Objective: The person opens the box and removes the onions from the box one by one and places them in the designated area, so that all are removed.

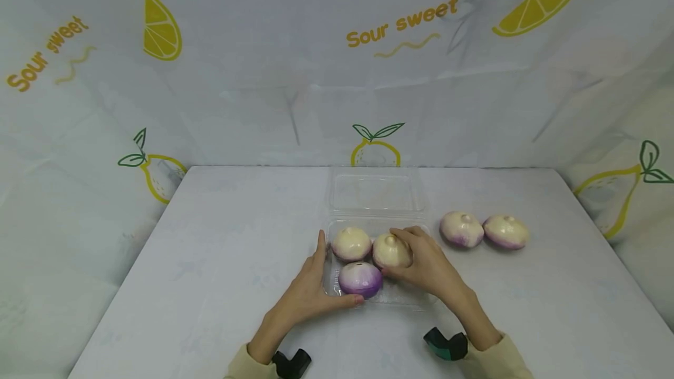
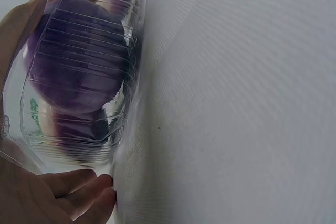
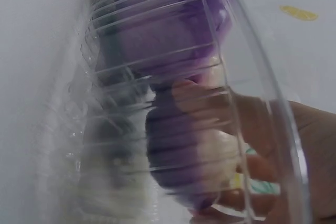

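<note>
A clear plastic clamshell box [image 1: 402,295] lies on the table with its lid [image 1: 376,189] folded back. Inside it, a pale onion [image 1: 351,243] sits at the back left and a purple-and-white onion [image 1: 360,279] at the front left. My right hand [image 1: 429,265] grips a third onion [image 1: 391,253], thumb and fingers around its sides, at the back right of the box. Through the ribbed wall in the right wrist view, the gripped onion [image 3: 173,148] appears beside another. My left hand [image 1: 310,288] spreads around the box's front left corner, fingers along the left side, thumb across the front rim.
Right of the box, two more white-and-purple onions [image 1: 461,229] [image 1: 506,232] stand side by side on the white table [image 1: 237,238]. A lemon-printed cloth [image 1: 274,45] hangs behind the table and at both sides. Black wrist devices [image 1: 446,344] sit at the sleeves.
</note>
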A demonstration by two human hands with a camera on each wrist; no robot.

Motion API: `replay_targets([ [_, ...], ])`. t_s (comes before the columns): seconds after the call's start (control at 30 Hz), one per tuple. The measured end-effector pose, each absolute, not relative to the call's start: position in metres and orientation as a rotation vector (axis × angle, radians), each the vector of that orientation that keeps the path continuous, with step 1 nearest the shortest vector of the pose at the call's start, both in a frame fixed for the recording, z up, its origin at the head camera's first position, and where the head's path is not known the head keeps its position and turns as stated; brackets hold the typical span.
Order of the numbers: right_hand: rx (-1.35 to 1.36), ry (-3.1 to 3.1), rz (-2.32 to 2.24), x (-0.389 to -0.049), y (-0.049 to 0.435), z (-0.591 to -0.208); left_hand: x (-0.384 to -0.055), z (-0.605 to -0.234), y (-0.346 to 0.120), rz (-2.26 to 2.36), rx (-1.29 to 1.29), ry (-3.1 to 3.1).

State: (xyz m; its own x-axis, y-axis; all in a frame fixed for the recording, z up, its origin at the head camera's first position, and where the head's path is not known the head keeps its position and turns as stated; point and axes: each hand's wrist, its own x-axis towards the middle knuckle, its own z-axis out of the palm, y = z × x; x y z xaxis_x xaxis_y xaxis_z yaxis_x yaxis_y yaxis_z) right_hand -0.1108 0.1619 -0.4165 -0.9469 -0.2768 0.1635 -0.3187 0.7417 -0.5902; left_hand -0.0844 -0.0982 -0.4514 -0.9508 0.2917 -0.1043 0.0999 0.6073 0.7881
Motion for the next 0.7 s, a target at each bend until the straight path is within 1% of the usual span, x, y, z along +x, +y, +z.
replay_targets([
  [0.7, 0.469, -2.8, 0.961, -0.1052, 0.1689, -0.4097, -0.0843, -0.4532, -0.0982, 1.261, 0.338, 2.626],
])
